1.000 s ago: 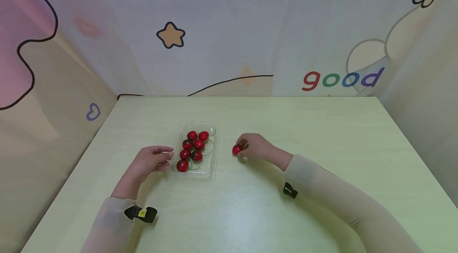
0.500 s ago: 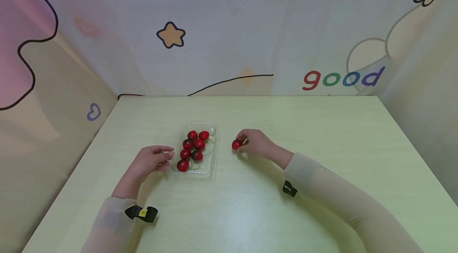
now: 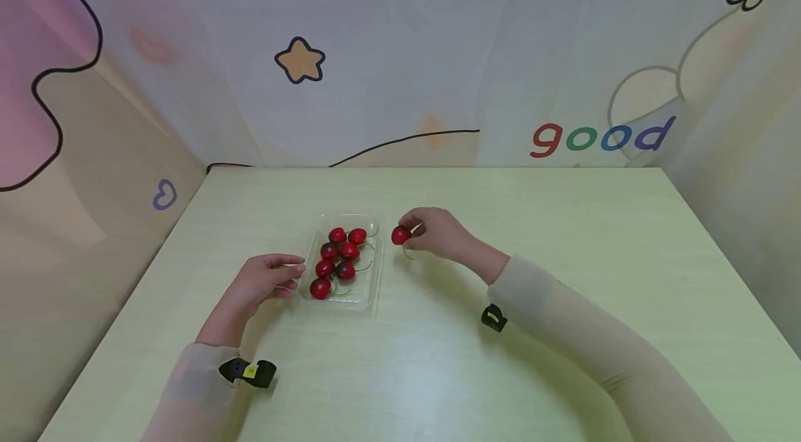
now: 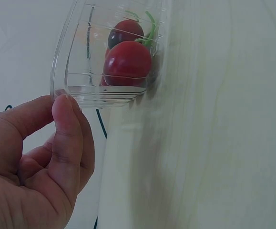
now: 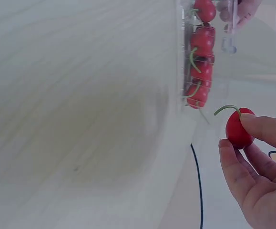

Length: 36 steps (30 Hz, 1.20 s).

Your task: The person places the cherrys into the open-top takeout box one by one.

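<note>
Thumb and fingers of my right hand (image 3: 439, 232) pinch a red cherry (image 3: 400, 235), its green stem hanging down. Clear of the table, the cherry is just right of a clear plastic tray (image 3: 369, 299). The right wrist view shows the held cherry (image 5: 239, 129) between thumb and fingertips. Several red and dark red cherries (image 3: 349, 251) with stems lie inside the tray in rough rows. At the tray's left side is my left hand (image 3: 263, 282). In the left wrist view, the left fingertips pinch the tray rim (image 4: 56, 71) at its near corner.
The tray stands left of centre on a pale wood-grain table (image 3: 500, 372). A printed cloth backdrop (image 3: 400, 46) rises along the table's back edge and both sides. Dark straps (image 3: 249, 371) are on both sleeved wrists.
My right hand has raised the cherry from the table and carried it left and away from me, close to the tray's right side. The left hand and tray have kept their place.
</note>
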Motion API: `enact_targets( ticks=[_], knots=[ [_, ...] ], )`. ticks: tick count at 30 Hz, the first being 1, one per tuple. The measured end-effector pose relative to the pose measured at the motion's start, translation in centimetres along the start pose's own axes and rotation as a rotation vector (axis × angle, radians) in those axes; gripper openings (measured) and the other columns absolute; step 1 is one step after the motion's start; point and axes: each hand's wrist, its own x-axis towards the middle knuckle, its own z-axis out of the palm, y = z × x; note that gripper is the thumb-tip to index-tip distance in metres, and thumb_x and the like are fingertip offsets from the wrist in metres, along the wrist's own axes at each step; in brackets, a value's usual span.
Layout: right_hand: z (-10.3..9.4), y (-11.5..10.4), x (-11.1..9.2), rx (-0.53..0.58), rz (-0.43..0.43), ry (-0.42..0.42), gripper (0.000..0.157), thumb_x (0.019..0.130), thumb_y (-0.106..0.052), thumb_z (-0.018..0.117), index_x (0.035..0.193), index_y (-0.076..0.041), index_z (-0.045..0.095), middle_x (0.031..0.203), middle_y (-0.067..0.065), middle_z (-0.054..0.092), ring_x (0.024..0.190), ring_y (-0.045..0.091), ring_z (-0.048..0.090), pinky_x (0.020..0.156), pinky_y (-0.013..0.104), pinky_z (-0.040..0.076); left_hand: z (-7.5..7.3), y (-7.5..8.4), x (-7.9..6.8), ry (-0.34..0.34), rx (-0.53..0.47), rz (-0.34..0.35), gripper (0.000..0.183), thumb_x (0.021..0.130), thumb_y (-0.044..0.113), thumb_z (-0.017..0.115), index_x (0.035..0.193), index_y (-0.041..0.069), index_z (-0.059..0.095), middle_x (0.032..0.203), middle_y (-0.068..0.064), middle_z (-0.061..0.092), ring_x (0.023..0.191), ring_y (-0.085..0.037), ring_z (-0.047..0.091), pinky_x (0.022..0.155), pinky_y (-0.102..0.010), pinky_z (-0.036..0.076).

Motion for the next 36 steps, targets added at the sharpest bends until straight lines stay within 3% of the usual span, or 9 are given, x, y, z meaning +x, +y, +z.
enact_targets(
  ticks=[14, 28, 36],
  knots=[
    [0.2, -3.6, 0.5, -0.002, -0.018, -0.019, 0.038, 0.093, -0.008, 0.072, 0.130, -0.002, 0.065, 0.125, 0.015, 0.070, 0.114, 0.028, 0.069, 0.093, 0.033, 0.060, 0.0, -0.1, 0.1, 0.000, -0.002, -0.001, 0.042, 0.104, 0.019, 0.060, 0.138, -0.005, 0.058, 0.111, -0.014, 0.071, 0.078, -0.012, 0.062, 0.069, -0.018, 0.058],
    [2.5, -5.6, 0.9, -0.067, -0.197, -0.116, 0.036, 0.094, -0.004, 0.070, 0.129, -0.002, 0.064, 0.127, 0.015, 0.070, 0.113, 0.028, 0.069, 0.096, 0.031, 0.059, 0.0, 0.0, -0.1, 0.003, 0.006, -0.001, 0.042, 0.104, 0.019, 0.059, 0.138, -0.006, 0.058, 0.111, -0.016, 0.071, 0.078, -0.012, 0.062, 0.068, -0.018, 0.058],
    [3.9, -6.6, 1.2, -0.089, -0.223, -0.173, 0.034, 0.093, -0.003, 0.071, 0.126, -0.004, 0.067, 0.123, 0.011, 0.071, 0.107, 0.024, 0.068, 0.092, 0.027, 0.058, 0.0, 0.0, 0.0, 0.000, 0.011, -0.002, 0.042, 0.104, 0.019, 0.060, 0.138, -0.006, 0.058, 0.113, -0.016, 0.070, 0.079, -0.012, 0.062, 0.069, -0.018, 0.058]
  ],
)
